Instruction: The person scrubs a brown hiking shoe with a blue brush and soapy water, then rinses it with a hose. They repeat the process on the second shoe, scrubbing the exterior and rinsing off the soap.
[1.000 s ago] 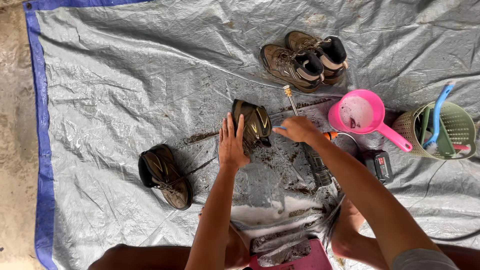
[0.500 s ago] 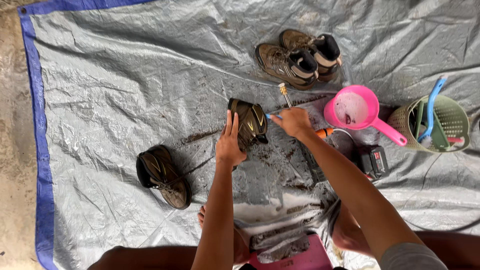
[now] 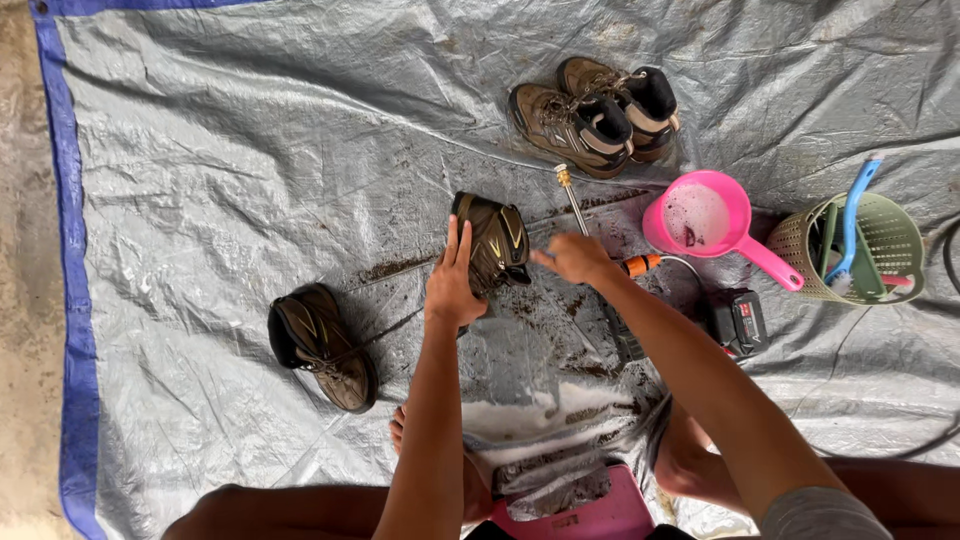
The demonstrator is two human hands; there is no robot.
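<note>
Our left hand (image 3: 452,285) lies flat against the muddy brown boot (image 3: 492,240), steadying it mid-tarp (image 3: 220,150). Our right hand (image 3: 575,258) grips the spray wand (image 3: 572,200) just beside it. Pink scoop (image 3: 705,220) lies nearby.

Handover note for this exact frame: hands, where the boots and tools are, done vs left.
Left hand: flat against the side of the dark boot, steadying it mid-tarp; not a closed grip.
Right hand: beside that boot, over a spray wand with a brass nozzle; whether the fingers are closed on it cannot be told.
Second muddy boot lies on its side to the left, untouched.
Brown pair stands at the top, apart.
Pink scoop, green basket with brushes and battery pack to the right.
Done: mud and foam lie on the tarp around the boot.
Left: both dark boots look dirty.
</note>
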